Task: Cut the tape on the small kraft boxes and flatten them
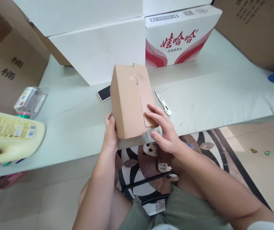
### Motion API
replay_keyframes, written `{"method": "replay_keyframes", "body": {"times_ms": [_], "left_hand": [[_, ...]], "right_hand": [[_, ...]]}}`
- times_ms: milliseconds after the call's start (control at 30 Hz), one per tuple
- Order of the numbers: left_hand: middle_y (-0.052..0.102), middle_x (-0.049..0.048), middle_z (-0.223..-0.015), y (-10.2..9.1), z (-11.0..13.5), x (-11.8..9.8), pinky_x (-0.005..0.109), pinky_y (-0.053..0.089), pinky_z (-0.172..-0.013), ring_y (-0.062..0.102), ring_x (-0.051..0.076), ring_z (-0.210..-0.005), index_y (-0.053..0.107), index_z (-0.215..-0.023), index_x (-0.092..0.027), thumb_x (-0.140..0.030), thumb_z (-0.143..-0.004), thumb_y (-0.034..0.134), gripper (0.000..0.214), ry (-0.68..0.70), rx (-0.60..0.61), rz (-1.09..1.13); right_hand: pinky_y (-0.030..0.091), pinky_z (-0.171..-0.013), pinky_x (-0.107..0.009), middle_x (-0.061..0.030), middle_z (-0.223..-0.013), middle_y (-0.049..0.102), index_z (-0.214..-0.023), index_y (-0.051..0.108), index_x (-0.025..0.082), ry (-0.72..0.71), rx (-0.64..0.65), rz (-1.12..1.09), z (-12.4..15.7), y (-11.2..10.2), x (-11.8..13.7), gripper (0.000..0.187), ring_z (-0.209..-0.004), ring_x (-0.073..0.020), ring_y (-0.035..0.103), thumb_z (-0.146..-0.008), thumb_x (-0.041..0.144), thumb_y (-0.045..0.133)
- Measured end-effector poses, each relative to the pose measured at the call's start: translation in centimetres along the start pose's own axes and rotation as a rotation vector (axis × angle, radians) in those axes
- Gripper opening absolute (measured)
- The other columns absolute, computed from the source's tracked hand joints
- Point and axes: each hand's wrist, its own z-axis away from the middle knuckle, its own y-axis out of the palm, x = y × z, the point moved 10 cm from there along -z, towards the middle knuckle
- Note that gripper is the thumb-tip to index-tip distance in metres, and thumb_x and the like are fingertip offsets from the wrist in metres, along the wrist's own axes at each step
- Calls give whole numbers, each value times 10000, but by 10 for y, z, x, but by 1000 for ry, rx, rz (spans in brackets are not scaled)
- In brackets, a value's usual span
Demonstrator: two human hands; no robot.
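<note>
A small brown cardboard box [128, 102] is held up over the near edge of the table, tilted toward me, with a flap seam running down its facing side. My left hand [110, 134] grips its lower left edge, thumb against the side; the fingers are partly hidden behind it. With fingers spread, my right hand [164, 129] rests its fingertips on the flap near the lower right corner. A white utility knife [163, 103] lies on the table just right of the box. Behind the box, a phone [103, 93] is partly covered.
White cartons [98, 48] and a red-and-white carton [177, 41] stand at the back. On the left lie a clear bottle [30, 100] and a yellow jug [12, 137]. Large brown cartons [254, 32] flank the light green tablecloth [211, 92]. A power strip [162, 166] is below.
</note>
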Motion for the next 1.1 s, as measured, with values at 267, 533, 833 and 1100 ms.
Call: {"method": "replay_keyframes", "body": {"times_ms": [267, 533, 833, 1100], "left_hand": [[700, 35, -857, 8, 18, 8, 254, 472, -551, 627, 171, -712, 686, -1002, -179, -392, -855, 671, 259, -263, 5, -2], [748, 54, -976, 12, 28, 15, 280, 545, -616, 687, 191, -783, 709, -1084, -186, -317, -818, 652, 302, -381, 38, 12], [634, 118, -1511, -2, 33, -76, 521, 485, -1181, 577, 317, -1431, 629, -1401, -263, -481, -932, 654, 519, 681, 1, -507], [759, -16, -1301, 20, 77, -106, 554, 299, -1330, 589, 269, -1413, 779, -1221, -340, -280, -1013, 501, 352, 1094, 202, -498]], "right_hand": [[436, -1241, -564, -114, -1584, 536, -1466, 559, 301, 51, -22, 33, -2, -5, -6, 476, -1500, -308, 502, -1038, 499, 497], [450, -1217, -567, -102, -1515, 589, -1357, 636, 300, 57, -70, -15, -1, -8, -9, 423, -1446, -305, 546, -1036, 537, 494], [466, -1202, -545, -94, -1408, 656, -1187, 723, 296, 72, -17, -81, -9, 4, -15, 294, -1384, -281, 596, -1028, 463, 542], [380, -1270, -559, -118, -1752, 293, -1583, 363, 325, 76, 238, -179, -2, 38, -13, 664, -1626, -286, 306, -986, 492, 602]]}}
